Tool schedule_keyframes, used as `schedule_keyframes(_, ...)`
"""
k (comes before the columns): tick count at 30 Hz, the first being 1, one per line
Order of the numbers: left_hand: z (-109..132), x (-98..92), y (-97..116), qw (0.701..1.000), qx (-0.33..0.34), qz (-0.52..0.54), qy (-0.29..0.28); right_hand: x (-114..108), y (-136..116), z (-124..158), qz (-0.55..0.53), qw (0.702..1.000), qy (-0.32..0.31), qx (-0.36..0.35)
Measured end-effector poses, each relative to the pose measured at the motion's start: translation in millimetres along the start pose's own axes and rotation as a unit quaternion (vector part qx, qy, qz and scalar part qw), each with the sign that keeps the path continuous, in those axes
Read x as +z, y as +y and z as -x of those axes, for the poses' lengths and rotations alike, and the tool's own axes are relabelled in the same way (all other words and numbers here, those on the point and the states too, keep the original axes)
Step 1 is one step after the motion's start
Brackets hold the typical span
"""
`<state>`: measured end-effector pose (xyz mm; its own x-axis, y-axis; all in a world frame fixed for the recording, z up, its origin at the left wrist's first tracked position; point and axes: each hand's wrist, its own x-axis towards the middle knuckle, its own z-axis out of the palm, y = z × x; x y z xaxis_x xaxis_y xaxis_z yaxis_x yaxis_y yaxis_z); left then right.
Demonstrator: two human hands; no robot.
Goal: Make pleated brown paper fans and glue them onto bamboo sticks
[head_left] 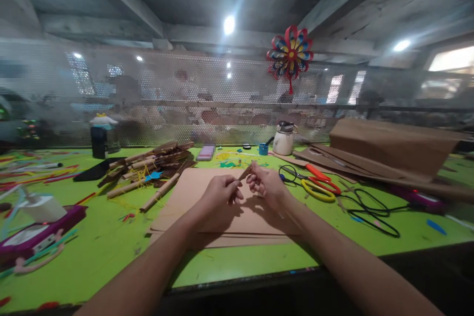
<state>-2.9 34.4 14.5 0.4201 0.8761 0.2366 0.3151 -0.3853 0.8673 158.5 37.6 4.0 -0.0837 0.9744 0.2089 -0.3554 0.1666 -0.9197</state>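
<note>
Between my two hands is a small piece of brown paper (245, 174), narrow and perhaps rolled or folded. My left hand (221, 190) pinches its lower left end. The fingers of my right hand (267, 183) close on its upper right end. Both hands are just above a stack of flat brown paper sheets (185, 192) on the green table (229, 266). Scissors with orange handles (316, 173) and scissors with yellow handles (318, 196) lie to the right of my right hand.
Left of the sheets lies a pile of rolled brown paper sticks (148, 165). Purple power strips (70, 215) sit at both sides, with a black cable (374, 227) on the right. Behind are a white jug (283, 140), a blue paint pot (263, 149) and a large brown paper sheet (388, 148).
</note>
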Motion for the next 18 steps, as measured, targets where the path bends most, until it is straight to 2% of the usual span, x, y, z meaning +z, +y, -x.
schedule_keyframes(3,2.3,1.5,-3.4,0.994,0.058,-0.086,0.022,4.8,3.1,4.0,0.048,0.998,-0.02,-0.024)
schedule_keyframes(5,2.6,2.7,-3.6,0.991,0.08,-0.104,0.019,5.4,3.0,5.4,0.064,0.997,-0.016,-0.035)
schedule_keyframes(11,-2.7,6.2,-3.3,0.998,0.043,0.04,-0.023,4.1,0.3,5.5,0.061,0.996,-0.022,-0.056)
schedule_keyframes(18,-1.0,6.5,-5.0,0.999,0.018,0.025,0.018,4.2,5.1,4.1,0.079,0.992,-0.029,-0.097)
